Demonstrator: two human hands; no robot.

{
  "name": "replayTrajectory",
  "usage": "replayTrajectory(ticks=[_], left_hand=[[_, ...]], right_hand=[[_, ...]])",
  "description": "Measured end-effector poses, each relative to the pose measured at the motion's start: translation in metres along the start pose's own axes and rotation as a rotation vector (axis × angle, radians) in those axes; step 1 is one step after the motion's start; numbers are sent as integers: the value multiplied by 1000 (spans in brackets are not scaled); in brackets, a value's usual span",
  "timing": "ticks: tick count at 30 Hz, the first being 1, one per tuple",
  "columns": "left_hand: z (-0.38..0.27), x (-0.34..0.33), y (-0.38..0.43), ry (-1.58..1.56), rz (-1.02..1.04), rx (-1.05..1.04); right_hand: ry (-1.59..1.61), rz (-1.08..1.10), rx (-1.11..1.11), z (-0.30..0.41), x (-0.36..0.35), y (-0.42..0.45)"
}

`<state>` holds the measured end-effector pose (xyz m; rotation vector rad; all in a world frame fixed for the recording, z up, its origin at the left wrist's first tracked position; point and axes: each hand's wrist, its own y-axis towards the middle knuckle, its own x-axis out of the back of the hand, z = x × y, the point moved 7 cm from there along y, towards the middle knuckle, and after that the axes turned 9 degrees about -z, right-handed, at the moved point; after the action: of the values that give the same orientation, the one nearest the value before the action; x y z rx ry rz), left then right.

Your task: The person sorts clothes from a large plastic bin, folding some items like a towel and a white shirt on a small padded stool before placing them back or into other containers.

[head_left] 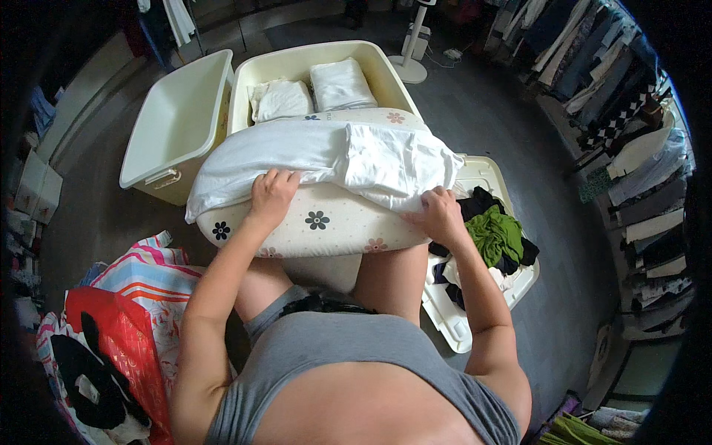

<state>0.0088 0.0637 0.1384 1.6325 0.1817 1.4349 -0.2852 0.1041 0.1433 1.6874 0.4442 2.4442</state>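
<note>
A white cloth garment (289, 144) lies across a padded, flower-patterned board (345, 222) over my knees. Its right part is folded over into a flat rectangle, while the left part spreads out to the board's edge. My left hand (273, 194) grips the near edge of the cloth around the middle. At the near right corner, my right hand (440, 214) has its fingers closed on the same fabric. Beyond the board, a folded white garment (343, 83) and a looser cream one (282, 100) rest inside a cream plastic bin (311, 51).
An open plastic bin (172, 111) stands at the left. On the right, a storage lid (484, 167) carries piled dark clothes and a green garment (495, 236). A red bag (114, 328) and striped bag (153, 272) lie at lower left. Hanging clothes (589, 67) line the right side.
</note>
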Motion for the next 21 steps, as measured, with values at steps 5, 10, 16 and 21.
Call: replayTrajectory(ticks=[5, 10, 16, 21], left_hand=[[8, 45, -9, -173, -38, -46], [10, 48, -55, -310, 249, -46], [50, 67, -71, 4, 191, 157], [112, 62, -94, 71, 194, 224]], right_hand=[[133, 46, -107, -15, 15, -16], [121, 122, -10, -14, 18, -31], [409, 74, -165, -46, 26, -24], [273, -3, -676, -166, -20, 32]])
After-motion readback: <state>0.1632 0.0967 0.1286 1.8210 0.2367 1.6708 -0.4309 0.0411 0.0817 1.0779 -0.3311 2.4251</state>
